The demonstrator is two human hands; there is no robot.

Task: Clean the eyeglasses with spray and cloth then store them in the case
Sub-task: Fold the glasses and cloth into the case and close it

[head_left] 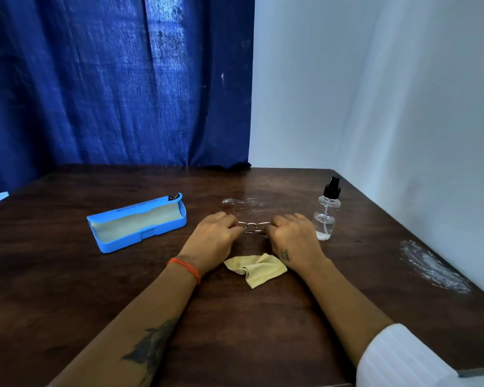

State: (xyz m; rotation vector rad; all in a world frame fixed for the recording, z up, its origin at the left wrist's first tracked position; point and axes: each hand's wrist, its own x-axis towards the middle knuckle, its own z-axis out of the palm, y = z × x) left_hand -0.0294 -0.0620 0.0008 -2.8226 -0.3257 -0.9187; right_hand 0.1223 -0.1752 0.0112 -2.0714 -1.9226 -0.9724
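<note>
Eyeglasses: the thin-framed eyeglasses (254, 228) are sitting low over the dark wooden table (67, 275), between the two hands, just beyond the yellow cloth (259, 269); only the bridge and inner rims are showing.
Left hand: the left hand (215, 236) is curling its fingers around the left end of the frame, gripping it.
Right hand: the right hand (294, 236) is closing on the right end in the same way, knuckles up.
Step in hand: judging by the layout, the person is either taking up the glasses or folding them; which one cannot be told.
Doing it well: holding by the frame ends and keeping fingertips off the lenses is looking like the sound approach, since thin frames bend easily under uneven pulling.
Spray bottle: the clear spray bottle (327, 212) with a black pump is standing upright just beside the right hand, holding only a little liquid.
Case: the blue case (136, 223) is lying open, well to the left, with its pale lining showing and nothing inside.
Cloth: it is lying crumpled on the table between the wrists, touching neither hand clearly.
Writing: a black label at the case's far end is carrying a pale mark, and faint print is running along the lid, both too small to read.
Risk: the bottle is standing close enough to get knocked by the right hand.
</note>
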